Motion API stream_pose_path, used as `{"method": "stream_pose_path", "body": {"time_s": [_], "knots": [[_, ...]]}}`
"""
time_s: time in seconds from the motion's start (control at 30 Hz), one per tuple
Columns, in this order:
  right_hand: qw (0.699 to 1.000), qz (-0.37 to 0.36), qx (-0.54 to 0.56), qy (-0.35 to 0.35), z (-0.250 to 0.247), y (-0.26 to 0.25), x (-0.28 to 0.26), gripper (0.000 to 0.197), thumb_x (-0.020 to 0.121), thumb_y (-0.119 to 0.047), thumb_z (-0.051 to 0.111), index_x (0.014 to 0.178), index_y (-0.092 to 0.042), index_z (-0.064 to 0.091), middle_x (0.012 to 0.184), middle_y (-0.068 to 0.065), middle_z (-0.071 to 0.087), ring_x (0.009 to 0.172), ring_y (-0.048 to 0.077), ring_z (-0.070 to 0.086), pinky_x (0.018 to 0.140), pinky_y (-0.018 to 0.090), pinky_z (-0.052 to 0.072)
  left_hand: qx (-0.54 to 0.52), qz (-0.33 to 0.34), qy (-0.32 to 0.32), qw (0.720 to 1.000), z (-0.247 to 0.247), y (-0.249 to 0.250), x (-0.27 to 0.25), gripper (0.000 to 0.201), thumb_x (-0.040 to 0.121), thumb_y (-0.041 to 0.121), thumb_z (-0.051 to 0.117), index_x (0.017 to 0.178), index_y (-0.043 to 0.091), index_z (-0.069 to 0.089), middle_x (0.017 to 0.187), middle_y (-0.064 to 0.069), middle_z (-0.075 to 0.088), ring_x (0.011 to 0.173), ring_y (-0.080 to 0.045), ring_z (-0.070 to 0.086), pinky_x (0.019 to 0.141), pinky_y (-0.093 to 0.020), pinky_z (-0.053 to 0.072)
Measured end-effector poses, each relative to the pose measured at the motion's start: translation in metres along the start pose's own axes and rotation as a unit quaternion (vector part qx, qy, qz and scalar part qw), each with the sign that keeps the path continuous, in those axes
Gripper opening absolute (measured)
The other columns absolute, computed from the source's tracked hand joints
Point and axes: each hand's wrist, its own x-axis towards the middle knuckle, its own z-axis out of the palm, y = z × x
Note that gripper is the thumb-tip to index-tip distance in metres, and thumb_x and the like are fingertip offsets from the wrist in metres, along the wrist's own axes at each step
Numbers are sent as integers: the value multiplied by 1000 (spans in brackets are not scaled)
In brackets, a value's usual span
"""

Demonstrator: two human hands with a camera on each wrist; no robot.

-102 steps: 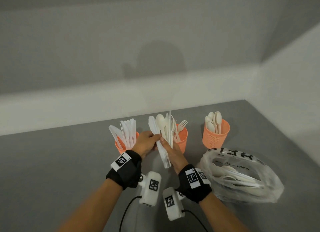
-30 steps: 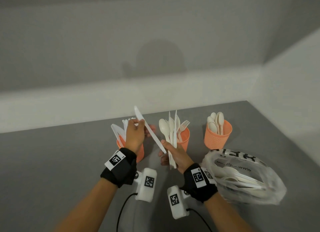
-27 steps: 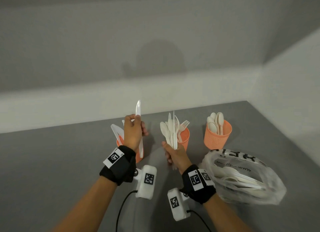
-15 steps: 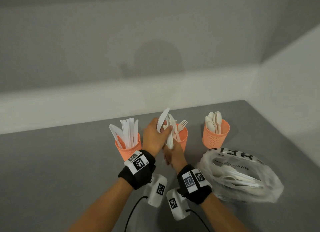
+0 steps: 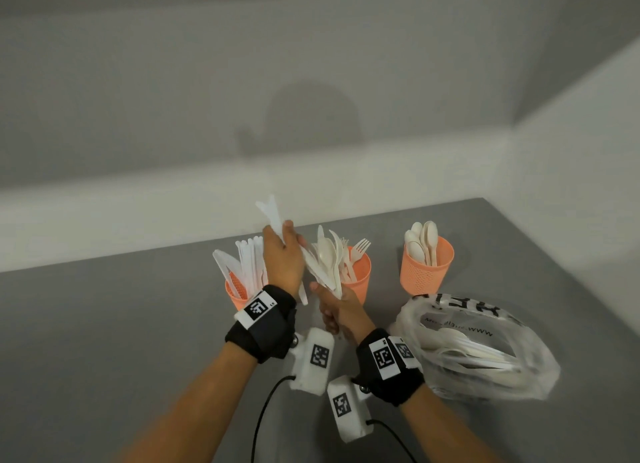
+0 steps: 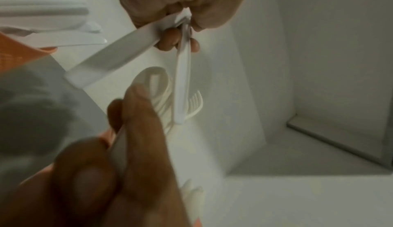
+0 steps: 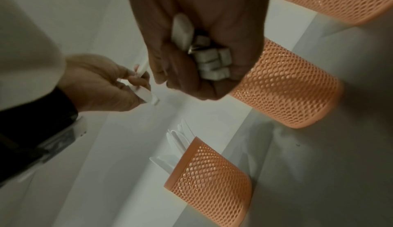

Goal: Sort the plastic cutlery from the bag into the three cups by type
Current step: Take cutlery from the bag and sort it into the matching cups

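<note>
My right hand point(image 5: 330, 306) grips a bundle of white plastic cutlery point(image 5: 325, 261) by the handles, heads up, in front of the middle cup. The handle ends point(image 7: 212, 62) stick out of its fist point(image 7: 202, 54). My left hand point(image 5: 284, 244) pinches one white knife point(image 5: 272, 213), tip up, just left of the bundle and above the knife cup point(image 5: 239, 294). The same knife point(image 7: 146, 94) shows in the right wrist view. The fork cup point(image 5: 362, 272) stands in the middle and the spoon cup point(image 5: 427, 272) on the right.
A clear plastic bag point(image 5: 474, 351) with more white cutlery lies on the grey table point(image 5: 104, 324), right of my right wrist. White walls close the back and right sides. The three orange mesh cups stand in a row near the back edge.
My left hand dropped a knife into the left cup, reached back to the bundle, and has now drawn another knife out to the left. The right hand kept holding the bundle.
</note>
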Motion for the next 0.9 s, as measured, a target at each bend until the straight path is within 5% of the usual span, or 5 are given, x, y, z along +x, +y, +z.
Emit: {"method": "stream_pose_path", "body": {"time_s": [0.17,0.37,0.6,0.7,0.9], "knots": [[1000,11,8,-26,-4,-3,-1,23,94,-33,51,77,-19,45,43,-10,33,36,7,26,38,17,26,-25,27,45,998,-18,11,21,28,100,26,33,87,16,55,66,-1,45,58,-13,46,68,-30,41],[999,30,-9,-30,-3,-2,0,34,90,-41,55,67,-19,45,43,-9,35,37,8,30,41,19,30,21,-16,-55,998,-29,12,23,23,90,32,58,84,10,56,50,5,36,34,-5,32,35,-16,28],[998,11,-59,-28,-1,-4,-2,25,90,-36,56,74,-17,55,46,-7,39,35,6,30,39,18,29,89,-40,-157,983,-18,6,9,33,83,25,68,55,17,52,39,14,45,39,-1,44,51,-18,35],[997,2,-65,-30,-1,-4,-1,23,91,-35,56,92,-13,60,49,-4,39,35,5,31,39,17,29,127,-3,-132,983,-16,2,12,26,84,16,63,59,15,54,60,1,56,60,-14,53,65,-23,45],[997,-5,-71,-30,-4,-1,1,24,94,-37,50,89,-17,61,51,-5,36,37,4,31,40,17,29,74,28,-42,996,-16,4,18,17,96,27,42,88,13,46,72,-5,55,56,-17,47,58,-28,44]]}}
